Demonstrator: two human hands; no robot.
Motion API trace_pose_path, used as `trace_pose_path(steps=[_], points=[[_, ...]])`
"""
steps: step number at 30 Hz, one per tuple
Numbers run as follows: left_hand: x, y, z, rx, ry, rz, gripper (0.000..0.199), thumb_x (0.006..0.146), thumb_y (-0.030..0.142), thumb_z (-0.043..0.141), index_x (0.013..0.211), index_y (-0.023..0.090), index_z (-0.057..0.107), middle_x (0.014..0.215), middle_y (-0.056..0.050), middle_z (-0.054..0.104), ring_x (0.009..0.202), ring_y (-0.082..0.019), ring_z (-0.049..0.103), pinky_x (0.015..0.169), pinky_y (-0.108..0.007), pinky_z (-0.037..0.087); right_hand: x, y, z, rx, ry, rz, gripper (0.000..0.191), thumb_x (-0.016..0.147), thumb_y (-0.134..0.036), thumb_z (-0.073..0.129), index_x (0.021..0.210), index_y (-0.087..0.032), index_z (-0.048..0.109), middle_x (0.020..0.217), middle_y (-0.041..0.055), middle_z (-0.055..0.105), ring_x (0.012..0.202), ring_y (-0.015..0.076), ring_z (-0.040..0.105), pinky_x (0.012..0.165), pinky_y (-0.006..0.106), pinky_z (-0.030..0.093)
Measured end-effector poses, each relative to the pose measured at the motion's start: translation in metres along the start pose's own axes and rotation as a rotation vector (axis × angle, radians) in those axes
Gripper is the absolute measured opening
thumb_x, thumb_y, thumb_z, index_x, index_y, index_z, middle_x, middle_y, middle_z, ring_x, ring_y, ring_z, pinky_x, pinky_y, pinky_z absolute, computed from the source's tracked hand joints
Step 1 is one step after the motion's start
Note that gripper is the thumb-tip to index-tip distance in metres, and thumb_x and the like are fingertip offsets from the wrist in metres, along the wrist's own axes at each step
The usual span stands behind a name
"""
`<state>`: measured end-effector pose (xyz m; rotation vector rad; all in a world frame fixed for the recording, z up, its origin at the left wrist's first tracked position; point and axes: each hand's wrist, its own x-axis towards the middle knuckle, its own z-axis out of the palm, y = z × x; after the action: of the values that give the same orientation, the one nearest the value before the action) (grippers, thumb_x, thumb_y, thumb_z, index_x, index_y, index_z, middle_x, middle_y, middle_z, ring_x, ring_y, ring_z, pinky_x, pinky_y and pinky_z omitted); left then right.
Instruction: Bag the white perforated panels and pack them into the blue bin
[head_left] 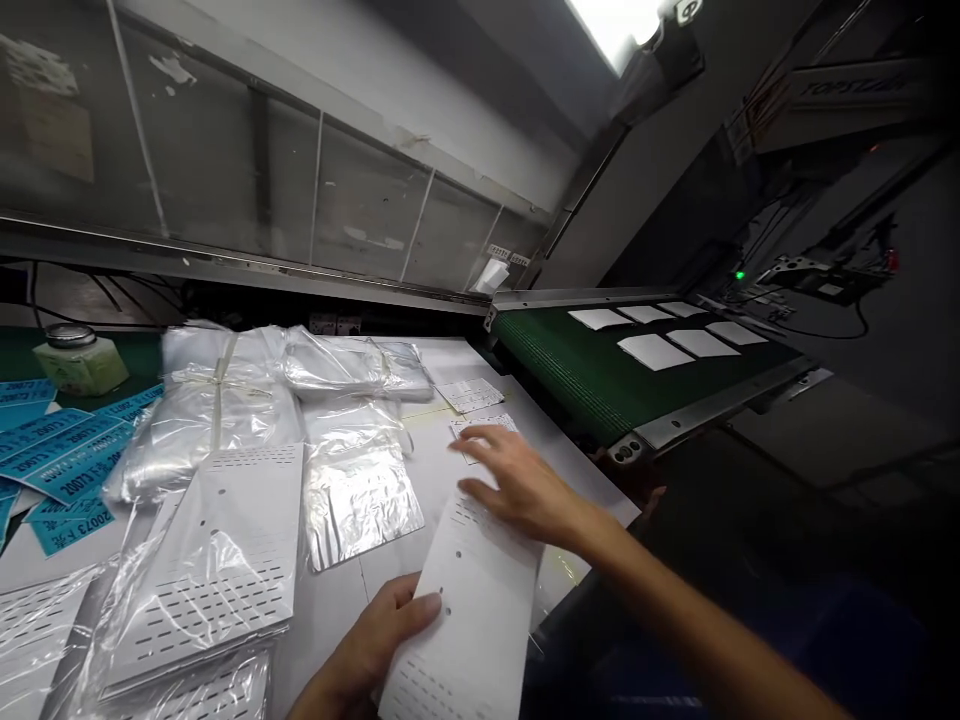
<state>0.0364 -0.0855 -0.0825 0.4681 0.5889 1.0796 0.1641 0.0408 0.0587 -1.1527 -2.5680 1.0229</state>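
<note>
My left hand point(386, 625) grips the left edge of a white slotted card stack point(480, 610), its thumb on top. Over the far end of these cards is my right hand point(517, 480), fingers apart and reaching past the edge above a small printed sheet point(487, 428). A second printed sheet point(471, 394) lies just beyond. To the left are clear plastic bags point(364, 495) and bagged white cards point(225, 550) with rows of slots.
Tied bundles of clear bags point(217, 400) lie at the back left, beside a glass jar point(81, 360) and blue labels point(67, 460). A green conveyor belt point(570, 375) carries several white cards point(652, 351) at the right.
</note>
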Motion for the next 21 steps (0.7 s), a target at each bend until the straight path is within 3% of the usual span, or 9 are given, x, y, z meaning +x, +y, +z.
trace_pose_path(steps=[3, 6, 8, 9, 11, 13, 15, 18, 21], points=[[0.004, -0.003, 0.000, 0.054, 0.113, 0.099, 0.057, 0.071, 0.055, 0.063, 0.104, 0.008, 0.065, 0.088, -0.014, 0.069, 0.080, -0.027, 0.064, 0.066, -0.032, 0.047, -0.036, 0.020, 0.031, 0.282, 0.598, 0.223, 0.049, 0.077, -0.041, 0.062, 0.122, -0.024, 0.050, 0.107, 0.0067, 0.062, 0.106, 0.0264, 0.055, 0.092, 0.044, 0.042], [0.009, -0.012, 0.004, 0.265, 0.124, 0.218, 0.053, 0.071, 0.054, 0.063, 0.102, 0.010, 0.068, 0.092, -0.012, 0.069, 0.090, -0.031, 0.062, 0.076, -0.037, 0.047, -0.065, 0.039, 0.063, 0.473, 0.853, 0.483, 0.070, 0.071, -0.049, 0.067, 0.129, -0.026, 0.036, 0.129, 0.0094, 0.048, 0.121, 0.0293, 0.044, 0.098, 0.044, 0.037], [0.012, -0.018, 0.007, 0.344, 0.142, 0.238, 0.052, 0.071, 0.054, 0.062, 0.101, 0.011, 0.068, 0.093, -0.011, 0.070, 0.091, -0.031, 0.061, 0.079, -0.039, 0.047, -0.075, 0.046, 0.079, 0.510, 1.016, 0.566, 0.082, 0.067, -0.052, 0.069, 0.135, -0.030, 0.027, 0.144, 0.0075, 0.030, 0.129, 0.0305, 0.033, 0.104, 0.044, 0.032], [0.012, -0.020, 0.008, 0.336, 0.174, 0.225, 0.052, 0.073, 0.054, 0.061, 0.102, 0.011, 0.068, 0.092, -0.011, 0.070, 0.091, -0.031, 0.061, 0.080, -0.040, 0.047, -0.078, 0.047, 0.084, 0.549, 1.074, 0.570, 0.086, 0.065, -0.053, 0.069, 0.136, -0.029, 0.025, 0.145, 0.0083, 0.029, 0.129, 0.0309, 0.033, 0.103, 0.044, 0.032], [0.014, -0.023, 0.008, 0.272, 0.256, 0.190, 0.053, 0.073, 0.054, 0.061, 0.103, 0.011, 0.067, 0.093, -0.011, 0.071, 0.091, -0.031, 0.062, 0.082, -0.041, 0.047, -0.080, 0.048, 0.094, 0.712, 1.020, 0.542, 0.084, 0.064, -0.057, 0.068, 0.132, -0.021, 0.034, 0.134, 0.0139, 0.045, 0.119, 0.0320, 0.047, 0.096, 0.044, 0.040], [0.015, -0.024, 0.006, 0.215, 0.331, 0.168, 0.056, 0.070, 0.054, 0.065, 0.104, 0.010, 0.065, 0.092, -0.012, 0.071, 0.091, -0.032, 0.063, 0.084, -0.042, 0.047, -0.079, 0.046, 0.105, 0.921, 0.796, 0.472, 0.073, 0.067, -0.058, 0.065, 0.123, -0.015, 0.045, 0.110, 0.0150, 0.063, 0.102, 0.0322, 0.059, 0.085, 0.044, 0.048], [0.017, -0.025, 0.004, 0.228, 0.417, 0.170, 0.058, 0.066, 0.054, 0.068, 0.104, 0.011, 0.065, 0.092, -0.011, 0.071, 0.090, -0.032, 0.063, 0.084, -0.041, 0.048, -0.075, 0.045, 0.116, 1.030, 0.637, 0.383, 0.067, 0.070, -0.056, 0.065, 0.121, -0.016, 0.048, 0.100, 0.0123, 0.068, 0.096, 0.0314, 0.063, 0.081, 0.045, 0.049], [0.018, -0.023, 0.007, 0.344, 0.559, 0.279, 0.057, 0.064, 0.055, 0.069, 0.104, 0.014, 0.064, 0.099, -0.010, 0.070, 0.098, -0.032, 0.060, 0.084, -0.037, 0.048, -0.069, 0.041, 0.127, 1.068, 0.649, 0.284, 0.073, 0.070, -0.050, 0.068, 0.130, -0.020, 0.040, 0.110, 0.0100, 0.066, 0.103, 0.0287, 0.061, 0.087, 0.042, 0.047], [0.014, -0.015, 0.015, 0.463, 0.680, 0.446, 0.052, 0.069, 0.056, 0.063, 0.105, 0.018, 0.064, 0.104, -0.008, 0.067, 0.104, -0.030, 0.056, 0.087, -0.033, 0.044, -0.074, 0.043, 0.122, 1.173, 0.713, 0.284, 0.085, 0.071, -0.049, 0.068, 0.140, -0.023, 0.025, 0.116, 0.0093, 0.064, 0.103, 0.0285, 0.061, 0.085, 0.043, 0.049]])
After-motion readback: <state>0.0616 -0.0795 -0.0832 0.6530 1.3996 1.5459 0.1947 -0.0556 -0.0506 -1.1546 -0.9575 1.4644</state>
